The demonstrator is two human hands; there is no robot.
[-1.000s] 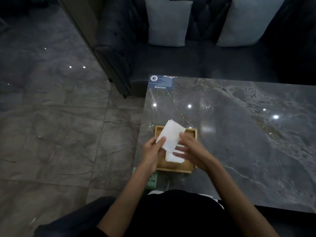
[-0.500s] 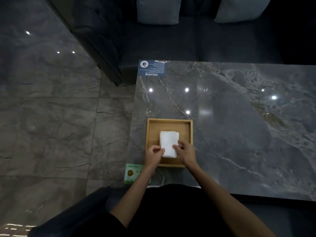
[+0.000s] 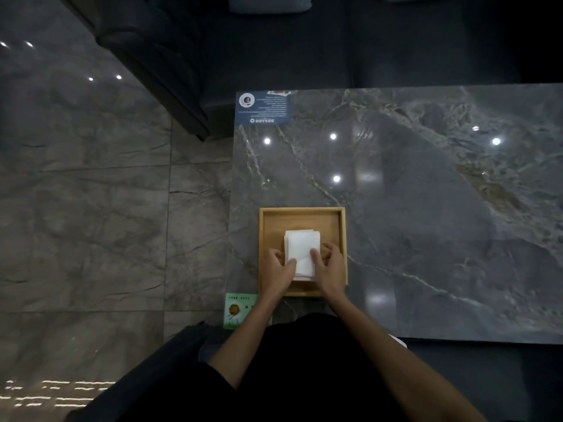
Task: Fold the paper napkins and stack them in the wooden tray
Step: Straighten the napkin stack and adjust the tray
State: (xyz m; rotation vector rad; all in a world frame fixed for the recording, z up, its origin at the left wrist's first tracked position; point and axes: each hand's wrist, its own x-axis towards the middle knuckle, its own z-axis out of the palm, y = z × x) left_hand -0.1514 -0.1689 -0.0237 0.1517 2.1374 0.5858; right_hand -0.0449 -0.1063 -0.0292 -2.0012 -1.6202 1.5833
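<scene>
A square wooden tray [image 3: 301, 214] sits near the left front corner of the dark marble table [image 3: 426, 223]. Inside it lies a stack of folded white paper napkins [image 3: 301, 246]. My left hand [image 3: 277, 269] rests against the stack's left side, thumb on the top napkin. My right hand [image 3: 330, 268] presses the stack's right side, with fingertips on the top napkin. The near end of the stack is partly hidden by both hands.
A blue printed label [image 3: 263, 107] is stuck at the table's far left corner. A green packet [image 3: 239, 310] lies by the near left table edge. A dark sofa [image 3: 274, 56] stands beyond the table, tiled floor [image 3: 91, 208] to the left.
The napkin held above the tray a second ago now lies on the stack. Both hands have come down onto it, and the view has tilted downward.
</scene>
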